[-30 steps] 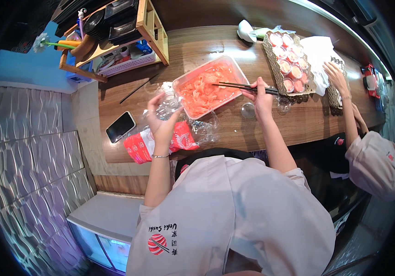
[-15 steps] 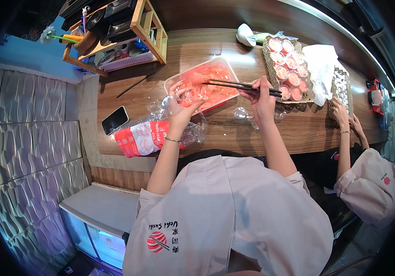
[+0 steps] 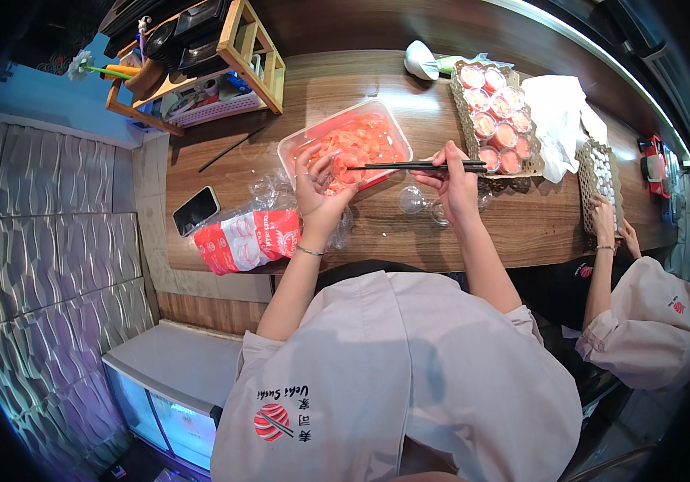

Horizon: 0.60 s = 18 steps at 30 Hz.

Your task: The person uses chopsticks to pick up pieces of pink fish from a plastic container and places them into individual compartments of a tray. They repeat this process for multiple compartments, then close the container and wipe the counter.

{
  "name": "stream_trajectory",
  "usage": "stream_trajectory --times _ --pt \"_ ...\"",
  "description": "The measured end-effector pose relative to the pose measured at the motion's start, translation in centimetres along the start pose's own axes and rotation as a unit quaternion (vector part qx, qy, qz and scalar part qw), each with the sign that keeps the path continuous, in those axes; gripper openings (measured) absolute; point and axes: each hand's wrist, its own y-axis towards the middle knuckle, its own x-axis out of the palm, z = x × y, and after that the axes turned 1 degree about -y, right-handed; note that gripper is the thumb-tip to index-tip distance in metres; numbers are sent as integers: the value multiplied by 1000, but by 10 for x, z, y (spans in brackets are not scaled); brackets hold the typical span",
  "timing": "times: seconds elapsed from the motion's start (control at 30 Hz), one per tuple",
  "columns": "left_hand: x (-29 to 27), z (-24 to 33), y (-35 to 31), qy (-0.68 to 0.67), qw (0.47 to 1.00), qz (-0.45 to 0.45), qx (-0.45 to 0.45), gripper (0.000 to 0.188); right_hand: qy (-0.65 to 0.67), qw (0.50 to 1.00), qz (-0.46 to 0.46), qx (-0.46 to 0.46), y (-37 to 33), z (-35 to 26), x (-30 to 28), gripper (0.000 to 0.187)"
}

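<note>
Phone with a dark screen and pale rim (image 3: pixel 196 210) lies at the table's left, seemingly out of the wet area. Beside it, a crumpled red-and-white plastic package (image 3: pixel 242 243) rests near the edge, perhaps for easy reach, and a thin black stick (image 3: pixel 231 151) lies farther back. Now the left hand (image 3: pixel 322 197): fingers curled around a small, clear, round plastic cup (image 3: pixel 346 164), pink food showing in it, held low over the white rectangular plastic tub (image 3: pixel 398 128), likely so any drips land back inside. That tub sits squarely between both hands, thin pink slices (image 3: pixel 367 132) spread across it. And the right hand (image 3: pixel 455 183) has its fingers closed on long black chopsticks (image 3: pixel 409 166), gripped well back, tips at the cup, which presumably keeps the knuckles clear of the food. Clear round plastic pieces (image 3: pixel 413 199) wait just below. Farther right, a brown woven tray (image 3: pixel 462 104) keeps filled clear cups (image 3: pixel 484 124) packed together, probably for steadiness; beyond, a co-worker's hand (image 3: pixel 602 215) touches another woven basket (image 3: pixel 587 178).
</note>
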Motion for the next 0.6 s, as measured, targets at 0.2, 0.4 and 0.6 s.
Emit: stream_trajectory --times 0.2,0.4,0.6 --pt "2 -7 -4 -42 998 18 -37 85 -113 992 -49 -29 -10 -22 20 38" --pt "3 -5 -8 -25 996 74 -48 79 -264 944 -70 -185 -25 -38 27 31" --pt "8 -8 -7 -23 995 100 -1 70 -414 817 -180 -358 -44 -36 41 8"
